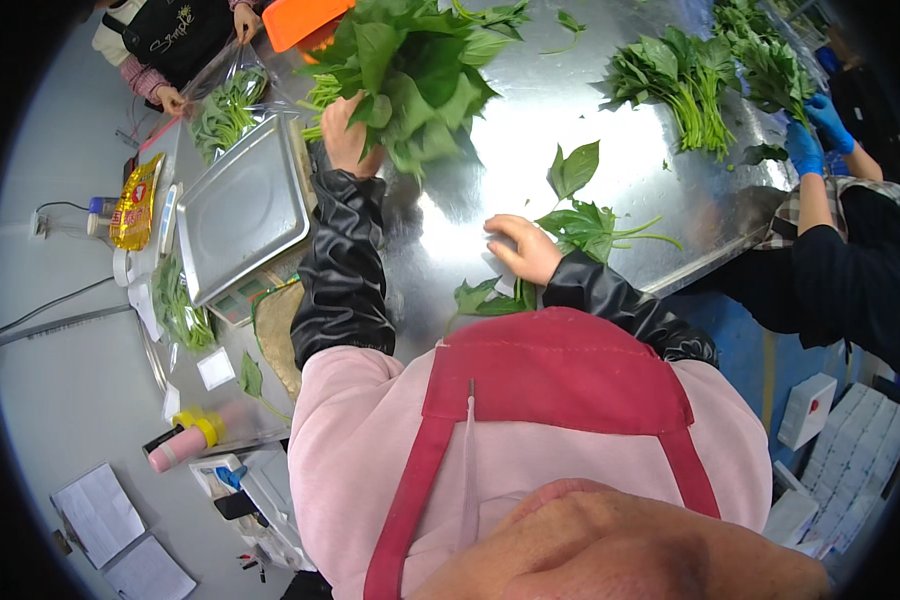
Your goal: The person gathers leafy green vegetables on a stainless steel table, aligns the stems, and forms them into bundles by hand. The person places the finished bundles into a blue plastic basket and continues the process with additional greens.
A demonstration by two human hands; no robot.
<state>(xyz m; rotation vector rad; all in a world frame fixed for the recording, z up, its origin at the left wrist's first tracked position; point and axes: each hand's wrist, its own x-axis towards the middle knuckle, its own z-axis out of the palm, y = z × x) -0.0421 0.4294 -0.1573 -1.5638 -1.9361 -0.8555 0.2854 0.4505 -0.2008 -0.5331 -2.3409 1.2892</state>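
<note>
My left hand (349, 139), in a black shiny sleeve cover, grips a large bunch of leafy greens (420, 82) above the steel table (450, 277). The leaves fan out to the right of the hand, and stem ends show to its left. My right hand (525, 247) holds nothing; its fingers are slightly bent and apart, over the tabletop. Beside it lies a loose leafy sprig (589, 229) with pale green stems. A single leaf (574, 169) is beyond that sprig. More loose leaves (495, 298) lie close to my red apron (555, 367).
A scale with a metal pan (244, 214) stands left. Behind it a co-worker's hands (172, 100) hold a clear bag of greens (229, 112). An orange plastic container (300, 22) sits nearby. At right, another person's blue gloves (804, 150) handle greens near a bundle (682, 90).
</note>
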